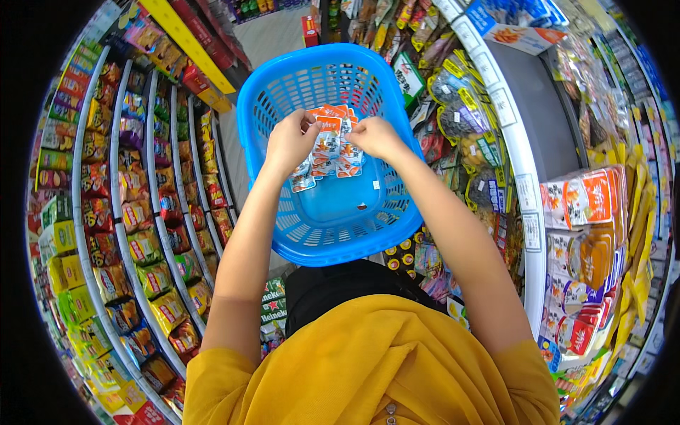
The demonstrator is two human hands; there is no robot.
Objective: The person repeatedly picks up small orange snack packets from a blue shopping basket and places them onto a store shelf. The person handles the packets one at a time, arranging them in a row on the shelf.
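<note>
Several small orange-and-white snack packets (350, 154) lie in a loose pile inside a blue plastic basket (329, 252). Over the pile, my left hand (293, 139) pinches one upright packet (328, 139) by its upper left edge. My right hand (376, 137) comes in from the other side, thumb and forefinger closed at the edge of a neighbouring packet; its fingers partly cover that one. The basket's near floor shows bare blue plastic with a small white sticker (376, 185). Its near rim is close against my body.
Shelves of bagged snacks (143, 247) rise on the left. To the right, hanging bags (462, 117) and a white shelf edge (512, 125) flank the basket, with larger snack packs (579, 202) above. Green beer cartons (273, 303) stand low near my legs.
</note>
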